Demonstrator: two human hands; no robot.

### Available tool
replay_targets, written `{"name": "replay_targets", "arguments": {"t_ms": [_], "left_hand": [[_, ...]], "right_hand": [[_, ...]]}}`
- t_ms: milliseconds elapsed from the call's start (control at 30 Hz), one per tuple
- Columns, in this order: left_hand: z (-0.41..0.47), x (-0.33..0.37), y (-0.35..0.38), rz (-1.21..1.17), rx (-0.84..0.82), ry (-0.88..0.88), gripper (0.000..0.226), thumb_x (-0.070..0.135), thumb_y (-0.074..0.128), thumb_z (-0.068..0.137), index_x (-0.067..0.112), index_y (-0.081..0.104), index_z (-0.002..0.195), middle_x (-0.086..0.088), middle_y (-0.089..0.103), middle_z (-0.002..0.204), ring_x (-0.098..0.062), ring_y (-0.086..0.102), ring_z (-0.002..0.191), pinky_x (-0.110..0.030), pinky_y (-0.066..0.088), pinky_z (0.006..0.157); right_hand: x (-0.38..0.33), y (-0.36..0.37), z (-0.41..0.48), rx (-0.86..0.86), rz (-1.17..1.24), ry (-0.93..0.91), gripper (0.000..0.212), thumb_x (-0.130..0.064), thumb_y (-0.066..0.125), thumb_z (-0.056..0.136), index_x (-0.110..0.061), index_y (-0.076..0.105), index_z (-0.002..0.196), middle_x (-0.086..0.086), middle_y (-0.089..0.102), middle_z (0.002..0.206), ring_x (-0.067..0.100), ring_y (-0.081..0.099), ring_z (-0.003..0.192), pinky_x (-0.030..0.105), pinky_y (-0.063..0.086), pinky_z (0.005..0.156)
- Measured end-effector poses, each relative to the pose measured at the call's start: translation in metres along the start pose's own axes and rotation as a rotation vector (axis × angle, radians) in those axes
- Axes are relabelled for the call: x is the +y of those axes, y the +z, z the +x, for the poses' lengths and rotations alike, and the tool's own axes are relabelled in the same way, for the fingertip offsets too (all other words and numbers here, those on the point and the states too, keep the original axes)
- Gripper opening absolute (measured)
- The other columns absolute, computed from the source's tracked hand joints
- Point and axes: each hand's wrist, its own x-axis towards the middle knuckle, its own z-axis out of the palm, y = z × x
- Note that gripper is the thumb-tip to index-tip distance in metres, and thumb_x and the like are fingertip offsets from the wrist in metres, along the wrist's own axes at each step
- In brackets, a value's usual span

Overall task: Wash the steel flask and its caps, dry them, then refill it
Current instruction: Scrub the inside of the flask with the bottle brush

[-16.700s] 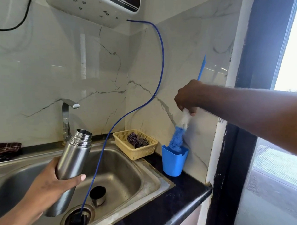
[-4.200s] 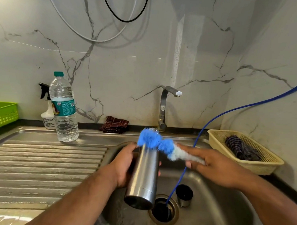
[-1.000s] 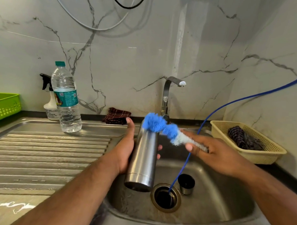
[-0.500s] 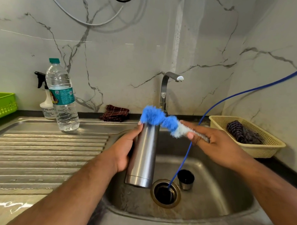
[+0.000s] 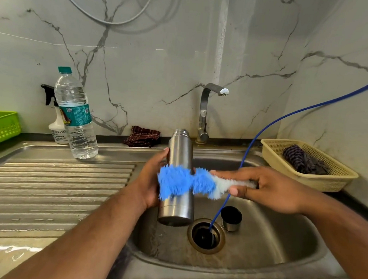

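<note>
Flask [image 5: 180,151]: gripped upright over sink [image 5: 279,249] by left hand [image 5: 149,180] | brush [image 5: 177,182]: held by right hand [image 5: 269,189], pressed across flask | risk: flask may be pushed from grip by scrubbing force, if slippery.

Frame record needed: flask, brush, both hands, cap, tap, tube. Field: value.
flask: uncapped, roughly upright, held over sink
left hand: grips flask mid-body
right hand: holds brush at its white end
brush: blue bristles across flask's outside
cap: in sink, beside drain, open side up
tap: no stream visible
tube: blue, end in drain
</note>
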Motion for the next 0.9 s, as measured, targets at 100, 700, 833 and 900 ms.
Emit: {"name": "replay_targets", "arguments": {"t_ms": [100,700,833,900], "left_hand": [[0.001,0.0,0.003,-0.044,0.023,-0.009,0.062,0.058,0.048,0.099,0.004,0.066,0.121,-0.021,0.072,0.097,-0.034,0.071,0.08,-0.047,0.056,0.084],[-0.001,-0.001,0.003,-0.176,0.193,-0.081,0.03,0.035,0.05,0.106,0.008,0.063,0.113,-0.018,0.071,0.066,-0.028,0.072,0.051,-0.033,0.055,0.042],[0.007,0.0,-0.001,-0.161,0.287,-0.046,0.042,0.036,0.054,0.103,0.008,0.059,0.133,-0.017,0.073,0.068,-0.031,0.073,0.053,-0.036,0.056,0.043],[0.007,-0.001,-0.001,-0.211,0.279,-0.069,0.04,0.037,0.057,0.102,0.008,0.061,0.128,-0.018,0.074,0.071,-0.032,0.074,0.056,-0.037,0.057,0.045]], "right_hand": [[0.001,0.0,0.004,0.19,-0.036,-0.004,0.045,-0.035,0.062,0.098,-0.066,0.047,0.128,-0.06,0.053,0.102,-0.025,0.055,0.101,0.002,0.04,0.08],[0.015,-0.011,0.001,0.144,-0.213,-0.282,0.048,-0.05,0.064,0.093,-0.055,0.054,0.139,-0.013,0.059,0.103,0.017,0.057,0.098,0.02,0.042,0.082],[0.037,-0.032,-0.01,0.189,-0.28,-0.26,0.047,-0.045,0.071,0.091,-0.062,0.055,0.133,-0.016,0.058,0.104,0.017,0.055,0.097,0.029,0.044,0.081],[0.041,-0.036,-0.014,0.229,-0.278,-0.247,0.046,-0.046,0.073,0.092,-0.061,0.057,0.132,-0.017,0.058,0.104,0.017,0.054,0.097,0.028,0.042,0.082]]}}
